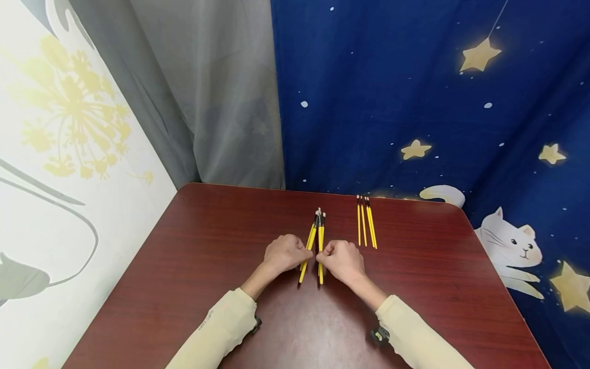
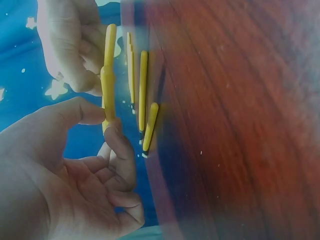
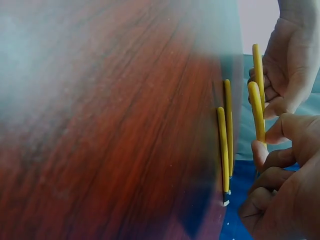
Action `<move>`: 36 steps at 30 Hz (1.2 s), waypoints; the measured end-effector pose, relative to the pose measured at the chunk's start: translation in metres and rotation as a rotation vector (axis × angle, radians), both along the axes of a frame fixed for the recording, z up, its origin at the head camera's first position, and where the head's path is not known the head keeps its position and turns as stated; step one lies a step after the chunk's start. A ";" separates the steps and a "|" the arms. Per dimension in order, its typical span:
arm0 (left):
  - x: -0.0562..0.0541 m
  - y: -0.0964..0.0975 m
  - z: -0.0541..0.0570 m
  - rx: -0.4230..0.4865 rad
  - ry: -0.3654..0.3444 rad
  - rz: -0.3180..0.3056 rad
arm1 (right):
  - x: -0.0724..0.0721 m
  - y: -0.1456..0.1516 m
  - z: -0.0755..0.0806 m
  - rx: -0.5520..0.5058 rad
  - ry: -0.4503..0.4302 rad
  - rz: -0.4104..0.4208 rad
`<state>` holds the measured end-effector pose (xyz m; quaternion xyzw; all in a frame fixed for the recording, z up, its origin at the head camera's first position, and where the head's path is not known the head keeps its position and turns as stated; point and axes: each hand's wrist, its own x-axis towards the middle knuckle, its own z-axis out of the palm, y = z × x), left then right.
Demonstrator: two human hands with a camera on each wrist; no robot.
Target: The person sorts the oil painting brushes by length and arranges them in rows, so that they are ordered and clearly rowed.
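Observation:
Near the middle of the table, my left hand (image 1: 287,252) pinches a yellow-handled paintbrush (image 2: 108,87) between thumb and forefinger. Close beside it on the right, my right hand (image 1: 343,260) pinches another yellow paintbrush (image 3: 257,107), also with thumb and forefinger. Both held brushes point their dark collars and pale bristles away from me, and their heads converge in the head view. Below the hands, more paintbrushes (image 3: 223,145) lie on the table, partly covered by the held ones in the head view. The other fingers of each hand are bent.
Several more yellow paintbrushes (image 1: 363,225) lie side by side toward the back right of the reddish-brown table (image 1: 221,230). Behind the table's far edge hang a grey curtain (image 1: 235,102) and a blue star-patterned curtain (image 1: 369,102). A pale patterned surface (image 1: 69,205) stands at left.

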<state>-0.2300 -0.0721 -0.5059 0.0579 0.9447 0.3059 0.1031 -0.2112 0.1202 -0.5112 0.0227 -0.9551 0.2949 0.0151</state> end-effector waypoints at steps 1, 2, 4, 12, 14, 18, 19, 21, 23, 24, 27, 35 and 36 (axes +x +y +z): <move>0.001 0.000 0.000 0.003 0.006 0.000 | 0.001 0.001 0.000 -0.005 0.005 0.000; 0.002 0.001 0.000 0.005 0.009 0.001 | 0.002 0.002 0.001 -0.009 0.012 -0.002; 0.006 0.003 -0.001 0.003 0.028 0.004 | 0.004 0.004 0.001 -0.012 0.026 -0.005; 0.023 0.017 0.001 -0.051 0.027 -0.002 | 0.014 0.017 -0.002 -0.041 0.038 -0.007; 0.025 0.020 0.001 -0.056 0.028 -0.007 | 0.017 0.021 -0.002 -0.042 0.035 -0.014; 0.031 0.024 0.003 -0.058 0.041 -0.016 | 0.024 0.032 -0.002 -0.031 0.022 -0.028; 0.033 0.025 0.004 -0.057 0.044 -0.018 | 0.026 0.034 -0.002 -0.027 0.017 -0.032; 0.036 0.026 0.004 -0.060 0.048 -0.021 | 0.030 0.040 -0.002 -0.020 0.004 -0.039; 0.040 0.026 0.004 -0.066 0.055 -0.021 | 0.036 0.044 -0.003 -0.013 -0.014 -0.042; 0.042 0.026 0.004 -0.067 0.061 -0.024 | 0.039 0.046 -0.003 -0.009 -0.024 -0.042; 0.048 0.027 0.004 -0.075 0.071 -0.026 | 0.048 0.050 -0.003 0.002 -0.051 -0.035; 0.063 0.033 0.000 -0.101 0.096 -0.058 | 0.069 0.055 -0.006 0.013 -0.114 -0.026; 0.064 0.033 -0.001 -0.099 0.096 -0.063 | 0.071 0.055 -0.006 0.016 -0.118 -0.025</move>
